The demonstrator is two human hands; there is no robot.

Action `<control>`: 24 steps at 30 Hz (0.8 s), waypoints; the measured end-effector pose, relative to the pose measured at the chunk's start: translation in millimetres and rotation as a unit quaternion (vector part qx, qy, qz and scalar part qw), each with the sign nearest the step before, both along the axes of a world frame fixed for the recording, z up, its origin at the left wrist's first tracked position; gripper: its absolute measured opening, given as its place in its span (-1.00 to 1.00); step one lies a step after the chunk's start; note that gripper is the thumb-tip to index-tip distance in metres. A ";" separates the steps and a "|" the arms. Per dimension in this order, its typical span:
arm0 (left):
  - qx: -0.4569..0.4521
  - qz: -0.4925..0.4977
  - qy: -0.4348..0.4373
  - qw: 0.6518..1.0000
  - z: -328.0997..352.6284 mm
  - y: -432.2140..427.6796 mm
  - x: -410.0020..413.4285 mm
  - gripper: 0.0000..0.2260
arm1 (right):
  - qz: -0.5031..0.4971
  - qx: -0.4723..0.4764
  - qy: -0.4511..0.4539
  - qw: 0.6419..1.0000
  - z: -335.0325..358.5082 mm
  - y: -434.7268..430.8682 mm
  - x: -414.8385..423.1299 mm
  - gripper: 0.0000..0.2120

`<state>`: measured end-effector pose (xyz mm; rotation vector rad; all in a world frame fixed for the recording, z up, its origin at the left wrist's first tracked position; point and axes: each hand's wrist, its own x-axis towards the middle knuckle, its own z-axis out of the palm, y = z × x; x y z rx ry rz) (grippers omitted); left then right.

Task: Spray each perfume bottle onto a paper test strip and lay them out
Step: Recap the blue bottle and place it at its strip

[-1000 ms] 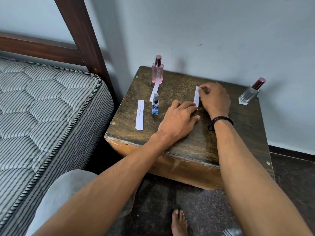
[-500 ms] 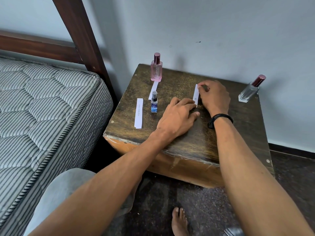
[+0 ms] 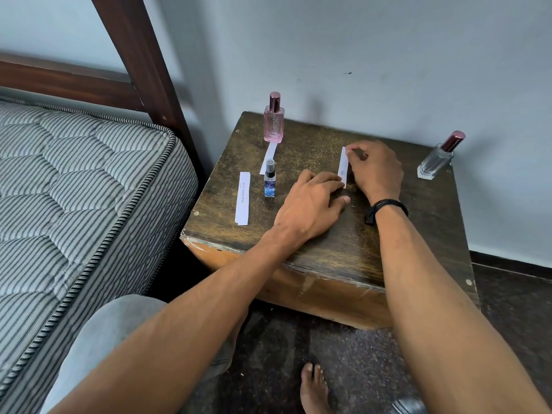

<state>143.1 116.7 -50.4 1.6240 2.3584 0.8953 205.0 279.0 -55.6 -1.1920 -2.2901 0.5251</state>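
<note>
Paper test strip [image 3: 343,166] on tabletop [image 3: 418,222], centre; long axis runs near to far.
Right hand [image 3: 377,172] pinches its far end from the right; left hand [image 3: 310,208], fingers straight and flat, presses its near end.

Bare forearms [image 3: 191,318] all the way down, a chunky black band [image 3: 385,206] with a small clasp just behind the right hand [image 3: 376,171], soft grey fabric [image 3: 113,339] over one knee (shorts or trousers, can't tell), plus a bare foot [image 3: 313,389].
</note>
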 end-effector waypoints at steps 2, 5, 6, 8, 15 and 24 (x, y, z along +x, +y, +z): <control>0.012 0.005 -0.018 1.000 0.3 -0.5 -0.2 -0.61 | -0.004 -0.013 0.019 1.000 0.5 0.1 0.2 -0.79; 0.026 0.009 -0.035 0.999 0.9 -1.0 -1.3 -0.62 | -0.010 -0.031 0.060 0.998 1.4 0.1 1.0 -0.79; 0.030 0.009 -0.037 0.999 1.3 -1.3 -1.5 -0.62 | -0.014 -0.037 0.073 0.997 2.3 -0.4 1.2 -0.80; 0.033 0.008 -0.038 0.999 1.8 -1.5 -1.6 -0.62 | -0.017 -0.046 0.094 0.994 3.4 -1.1 1.9 -0.80; 0.061 0.005 -0.063 0.996 2.4 -4.1 -2.2 -0.69 | 0.000 -0.116 0.207 0.972 4.5 -8.6 12.3 -0.87; 0.126 0.010 -0.089 0.988 12.4 -34.1 10.6 -0.85 | 0.049 -0.219 0.221 0.949 17.7 -62.5 49.0 -0.86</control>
